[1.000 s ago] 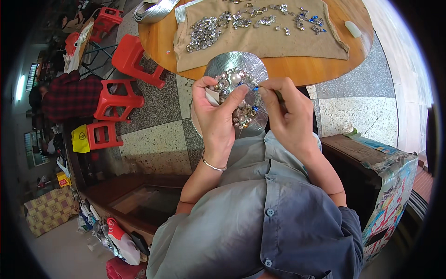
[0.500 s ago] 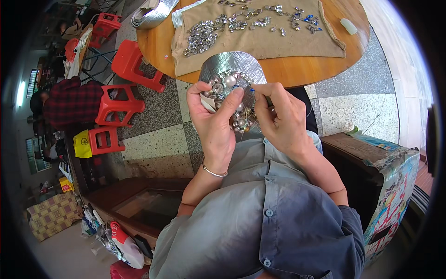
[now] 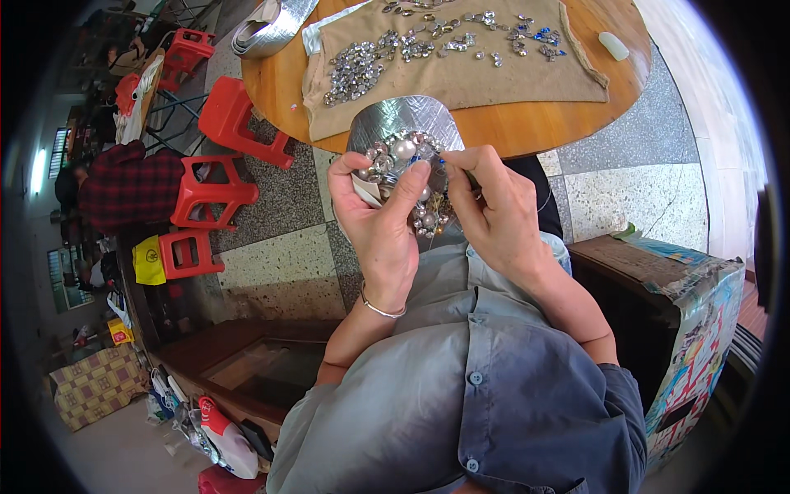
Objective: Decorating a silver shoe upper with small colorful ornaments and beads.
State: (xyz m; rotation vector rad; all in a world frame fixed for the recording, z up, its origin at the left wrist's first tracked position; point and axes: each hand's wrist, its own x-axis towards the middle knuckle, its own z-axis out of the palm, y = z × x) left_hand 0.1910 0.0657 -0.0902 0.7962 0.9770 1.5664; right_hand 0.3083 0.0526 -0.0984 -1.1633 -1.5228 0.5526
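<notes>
My left hand (image 3: 380,226) grips a silver, crosshatched piece of sheet material (image 3: 397,120) with a rounded end, the thumb lying across its front. A cluster of pearls and clear stones (image 3: 405,149) covers its middle, with a few blue stones among them. My right hand (image 3: 500,206) is closed in a pinch at the cluster's right edge; what its fingertips hold is too small to make out. Some of the beadwork is hidden behind my left thumb. A pale flap (image 3: 367,191) shows between my left thumb and fingers.
Ahead stands a round wooden table (image 3: 527,136) with a tan cloth (image 3: 461,78). Loose clear stones (image 3: 355,72) and blue ones (image 3: 547,34) lie on it. A white oval object (image 3: 613,46) and a silver roll (image 3: 276,31) rest nearby. Red stools (image 3: 234,119) stand left; a worn box (image 3: 658,272) right.
The silver piece and both hands stay almost in place, the piece tilting slightly. My right fingertips have shifted a little at the cluster's edge. The view has moved slightly.
</notes>
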